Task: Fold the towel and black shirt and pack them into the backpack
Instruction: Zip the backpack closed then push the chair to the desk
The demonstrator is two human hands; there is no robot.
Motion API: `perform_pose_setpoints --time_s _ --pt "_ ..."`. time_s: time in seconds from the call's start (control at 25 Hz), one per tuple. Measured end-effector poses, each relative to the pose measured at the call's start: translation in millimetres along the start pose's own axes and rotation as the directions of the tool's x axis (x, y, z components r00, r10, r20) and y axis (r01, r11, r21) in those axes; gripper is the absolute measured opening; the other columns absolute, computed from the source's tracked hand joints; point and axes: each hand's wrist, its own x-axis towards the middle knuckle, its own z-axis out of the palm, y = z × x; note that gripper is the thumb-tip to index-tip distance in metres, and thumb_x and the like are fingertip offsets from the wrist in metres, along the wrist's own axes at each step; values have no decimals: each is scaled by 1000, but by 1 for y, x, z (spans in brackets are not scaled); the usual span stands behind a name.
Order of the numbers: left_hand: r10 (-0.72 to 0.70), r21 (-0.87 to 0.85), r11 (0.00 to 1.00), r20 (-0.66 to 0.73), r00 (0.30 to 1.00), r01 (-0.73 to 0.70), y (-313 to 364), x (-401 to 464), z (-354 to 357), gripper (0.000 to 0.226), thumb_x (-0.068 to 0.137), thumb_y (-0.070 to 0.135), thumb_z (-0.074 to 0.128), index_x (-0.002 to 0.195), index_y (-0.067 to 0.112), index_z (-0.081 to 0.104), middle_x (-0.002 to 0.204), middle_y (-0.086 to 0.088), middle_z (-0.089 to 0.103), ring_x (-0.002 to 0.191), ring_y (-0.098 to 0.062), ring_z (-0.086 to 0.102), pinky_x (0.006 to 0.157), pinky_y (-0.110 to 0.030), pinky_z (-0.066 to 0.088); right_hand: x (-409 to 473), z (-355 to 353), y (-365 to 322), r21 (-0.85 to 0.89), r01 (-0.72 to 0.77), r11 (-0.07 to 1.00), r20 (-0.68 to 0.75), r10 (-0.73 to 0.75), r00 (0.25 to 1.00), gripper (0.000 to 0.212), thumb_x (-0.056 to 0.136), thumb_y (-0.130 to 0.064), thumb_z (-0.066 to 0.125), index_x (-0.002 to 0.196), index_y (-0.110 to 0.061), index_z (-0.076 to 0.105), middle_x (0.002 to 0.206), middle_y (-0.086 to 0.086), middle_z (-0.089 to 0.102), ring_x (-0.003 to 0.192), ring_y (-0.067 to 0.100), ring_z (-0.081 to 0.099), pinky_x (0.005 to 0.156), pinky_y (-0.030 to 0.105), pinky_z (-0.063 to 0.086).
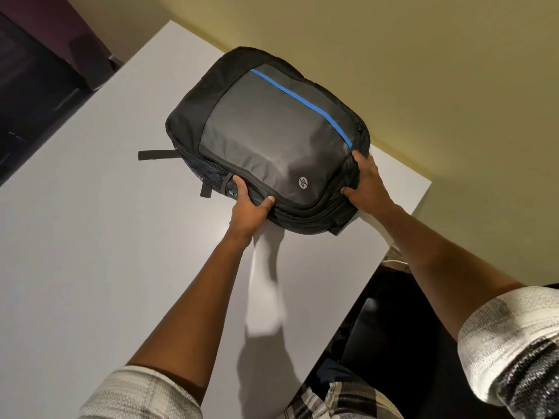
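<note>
Sleeves (511,343) of pale checked cloth sit rolled above my elbows, nearest to me, and both bare forearms reach out over the white table (90,252); my left hand (249,207) grips the near edge of the backpack (272,137), thumb curled up onto the top panel beside the mesh side pocket (208,173) and the other fingers tucked out of sight underneath; my right hand (367,184) grips the backpack's near right corner, fingers curled over the dark rim and thumb pressed against the side seam; so both hands have hold of the bag and nothing else. It lies flat with its grey front panel up, towards the table's far right corner, its right end close to the table's right edge and its far end close to the far edge by the yellow wall (423,71); a blue stripe (302,98) runs along the panel's far side, and a small round logo (303,182) sits near my side; two dark straps (157,154) trail from its left end onto the table; its zips look closed, so I cannot see any towel or black shirt.
</note>
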Motion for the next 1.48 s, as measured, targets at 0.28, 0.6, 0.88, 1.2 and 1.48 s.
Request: perform_pose_setpoints --time_s 0.28,0.6,0.88,1.2,1.48 --pt "-68 -197 980 -463 884 -28 -23 -19 -24 68 92 51 59 146 26 25 145 -11 49 127 -27 55 107 -44 47 -52 35 -6 737 -370 565 -56 597 800 91 81 -37 81 152 -24 25 149 12 44 131 35 52 104 52 50" --pt "-149 -687 721 -28 988 89 19 26 -50 90 68 47 87 140 12 46 124 -12 68 105 -30 71 78 -46 60 -43 41 -11 766 -372 524 69 508 858 83 74 -21 84 145 -22 40 138 6 56 122 32 57 100 53 53" --pt "-74 -673 739 -52 996 20 38 35 -51 21 87 -7 51 97 7 63 79 -6 68 72 -19 65 62 -30 58 -49 20 -23 848 -236 475 21 414 910 64 89 1 65 146 -20 47 135 5 60 118 27 61 97 42 56" --pt "-141 -526 842 3 990 121 2 32 -52 42 90 11 71 128 10 53 114 -14 71 97 -29 73 77 -43 62 -57 37 -3 740 -260 621 33 353 935 76 91 -6 69 155 -22 31 147 6 52 131 24 53 108 47 47" --pt "-115 -94 990 -61 991 109 -13 -1 -44 55 96 61 48 100 9 63 82 0 71 71 -20 68 80 -38 56 -71 40 -14 653 -280 703 -41 402 915 79 94 -33 67 157 -16 22 155 8 40 139 26 44 114 44 41"
